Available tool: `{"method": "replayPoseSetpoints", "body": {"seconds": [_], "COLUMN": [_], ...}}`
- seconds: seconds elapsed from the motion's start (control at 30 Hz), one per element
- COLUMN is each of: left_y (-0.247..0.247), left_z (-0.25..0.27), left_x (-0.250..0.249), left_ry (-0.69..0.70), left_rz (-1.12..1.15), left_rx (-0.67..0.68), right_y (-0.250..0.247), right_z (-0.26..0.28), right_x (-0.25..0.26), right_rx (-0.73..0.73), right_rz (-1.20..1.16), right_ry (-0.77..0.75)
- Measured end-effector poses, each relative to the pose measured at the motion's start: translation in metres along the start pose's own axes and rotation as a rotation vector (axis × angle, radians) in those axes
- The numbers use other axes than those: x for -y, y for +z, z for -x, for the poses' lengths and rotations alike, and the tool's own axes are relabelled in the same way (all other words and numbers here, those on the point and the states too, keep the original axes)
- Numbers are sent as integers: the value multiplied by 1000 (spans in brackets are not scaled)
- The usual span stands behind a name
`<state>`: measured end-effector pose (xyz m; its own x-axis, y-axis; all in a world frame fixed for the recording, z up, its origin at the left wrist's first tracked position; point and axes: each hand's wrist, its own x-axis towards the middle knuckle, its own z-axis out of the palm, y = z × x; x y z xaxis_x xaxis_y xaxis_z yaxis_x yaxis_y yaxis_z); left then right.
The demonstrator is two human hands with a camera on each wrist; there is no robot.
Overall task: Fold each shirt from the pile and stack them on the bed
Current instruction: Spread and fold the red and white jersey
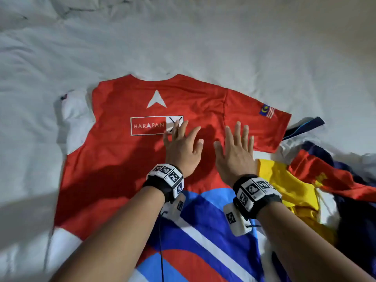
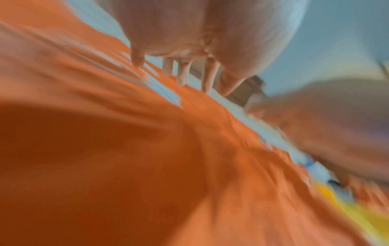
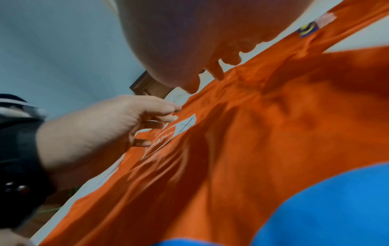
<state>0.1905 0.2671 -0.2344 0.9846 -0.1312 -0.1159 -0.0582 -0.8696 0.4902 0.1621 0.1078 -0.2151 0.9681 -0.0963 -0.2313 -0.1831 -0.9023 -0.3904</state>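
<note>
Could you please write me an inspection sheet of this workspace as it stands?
Surface: white bed sheet, wrinkled.
Job's things: red shirt spread flat, printed side up, unfolded; pile of shirts at its right edge.
Clutter: nothing seen.
Grips: left hand and right hand flat on the shirt, fingers straight and spread.
Cables: thin black cable hanging from the left wrist.
Surroundings: dark wooden frame by a pale wall.
</note>
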Motion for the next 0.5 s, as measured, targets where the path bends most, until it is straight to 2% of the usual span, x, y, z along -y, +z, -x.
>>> {"method": "replayPoseSetpoints", "body": {"seconds": [0.07,0.17,0.3,0.37,0.43,0.5], "left_y": [-28,-71,-124,-147,-162,-172], "left_z": [27,55,69,64,51,35], "left_x": [30,88,168,203,233,255], "left_ry": [-39,-105,-182,-281,-419,-572], "left_rz": [74,29,-171,-239,-197,-29], "left_rx": [-131,-207,-173,-135,-111,-113], "right_y": [16,44,84,104,124,142], "right_z": [10,19,19,16,11,5], "right_x": [32,83,148,179,207,233], "right_rx": [40,111,204,237,243,228], "right_rz": [-15,-8,24,20,36,58], "right_ry": [-35,-114,-202,-221,-233,-250]}}
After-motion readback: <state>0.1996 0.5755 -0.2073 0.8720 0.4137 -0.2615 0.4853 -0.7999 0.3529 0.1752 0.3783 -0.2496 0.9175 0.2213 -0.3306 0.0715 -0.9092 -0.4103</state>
